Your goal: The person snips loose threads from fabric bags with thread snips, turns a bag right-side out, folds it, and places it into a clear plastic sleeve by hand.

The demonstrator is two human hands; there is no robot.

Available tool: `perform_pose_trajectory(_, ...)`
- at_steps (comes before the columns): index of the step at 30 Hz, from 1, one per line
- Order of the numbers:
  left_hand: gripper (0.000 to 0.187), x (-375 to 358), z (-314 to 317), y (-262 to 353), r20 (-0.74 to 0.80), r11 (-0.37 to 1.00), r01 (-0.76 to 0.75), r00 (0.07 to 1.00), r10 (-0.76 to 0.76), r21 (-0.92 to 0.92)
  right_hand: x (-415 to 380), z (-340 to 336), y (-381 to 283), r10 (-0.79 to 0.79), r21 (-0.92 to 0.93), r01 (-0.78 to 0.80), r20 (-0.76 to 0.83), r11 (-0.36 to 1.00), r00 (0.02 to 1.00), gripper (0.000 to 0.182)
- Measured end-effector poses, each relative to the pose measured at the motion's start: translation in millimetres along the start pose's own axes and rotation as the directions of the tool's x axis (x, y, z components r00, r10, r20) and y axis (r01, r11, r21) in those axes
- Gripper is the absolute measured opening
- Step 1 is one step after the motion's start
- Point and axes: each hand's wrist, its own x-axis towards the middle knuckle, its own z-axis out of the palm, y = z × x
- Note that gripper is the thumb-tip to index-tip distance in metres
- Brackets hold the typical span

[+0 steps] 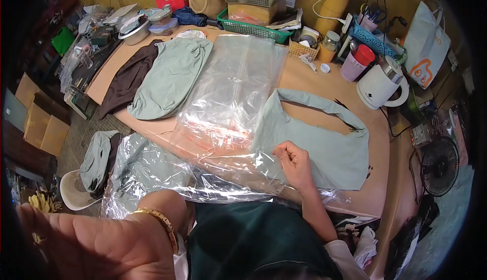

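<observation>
My left hand (96, 239) is raised close to the camera at the lower left, palm showing, a gold bracelet on its wrist. Its fingers look stretched out, though their ends fade into the dark edge. My right hand (293, 164) is closed in a pinch over a light green cloth bag (335, 160) with a looped strap; whatever it may pinch is hidden. Clear plastic covers the bag's lower left part. To the left lies a stack of clear plastic bags (228, 92). A plastic-wrapped green cloth piece (147, 166) hangs at the table's front edge.
A folded green cloth piece (172, 74) and a dark brown one (133, 77) lie at the table's left. A white kettle (378, 84), a pink cup (351, 69) and baskets stand at the back right. A black fan (439, 166) is at the far right, a white stool (76, 191) at the left.
</observation>
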Motion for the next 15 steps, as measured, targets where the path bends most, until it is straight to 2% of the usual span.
perform_pose_trajectory(3, 0.053, 3, -2, 3, 0.023, 1.000, -0.017, 1.000, 0.017, -0.007, 3, 0, 3, 0.037, -0.032, -0.036, 0.021, 0.999, 0.999, 0.016)
perform_pose_trajectory(5, 0.058, 4, -2, 4, 0.045, 1.000, -0.023, 0.999, 0.024, -0.021, 5, 4, 12, -0.106, -0.026, 0.104, -0.109, 0.994, 0.988, 0.013)
perform_pose_trajectory(6, 0.060, 5, -1, 4, 0.056, 0.999, -0.022, 0.998, 0.024, -0.030, 6, 5, 11, -0.095, -0.026, 0.093, -0.112, 0.995, 0.989, 0.013)
perform_pose_trajectory(8, 0.065, 6, 1, 4, 0.074, 0.999, -0.024, 0.997, 0.028, -0.049, 5, 5, 4, -0.057, 0.117, 0.071, -0.123, 0.991, 0.991, 0.007)
perform_pose_trajectory(9, 0.068, 7, 3, 3, 0.086, 0.998, -0.021, 0.996, 0.026, -0.058, 3, 2, 0, -0.051, 0.111, 0.066, -0.132, 0.992, 0.990, 0.007)
perform_pose_trajectory(11, 0.073, 7, 7, 2, 0.121, 0.997, -0.011, 0.992, 0.019, -0.072, 2, -5, -11, -0.100, -0.112, 0.085, -0.130, 0.990, 0.986, 0.008)
perform_pose_trajectory(12, 0.076, 7, 9, 1, 0.155, 0.997, 0.010, 0.988, 0.001, -0.074, 2, -7, -16, -0.104, -0.114, 0.088, -0.137, 0.990, 0.985, 0.008)
perform_pose_trajectory(13, 0.079, 6, 12, 0, 0.212, 0.996, 0.058, 0.976, -0.042, -0.069, 0, -8, -21, -0.176, -0.180, 0.148, -0.156, 0.973, 0.972, 0.009)
perform_pose_trajectory(14, 0.081, 2, 19, -2, 0.314, 0.987, 0.157, 0.939, -0.137, -0.039, -2, -10, -25, -0.250, -0.245, 0.205, -0.169, 0.948, 0.953, 0.009)
perform_pose_trajectory(15, 0.084, -4, 28, -4, 0.457, 0.957, 0.288, 0.847, -0.272, 0.035, -4, -12, -29, -0.252, -0.244, 0.207, -0.173, 0.948, 0.952, 0.009)
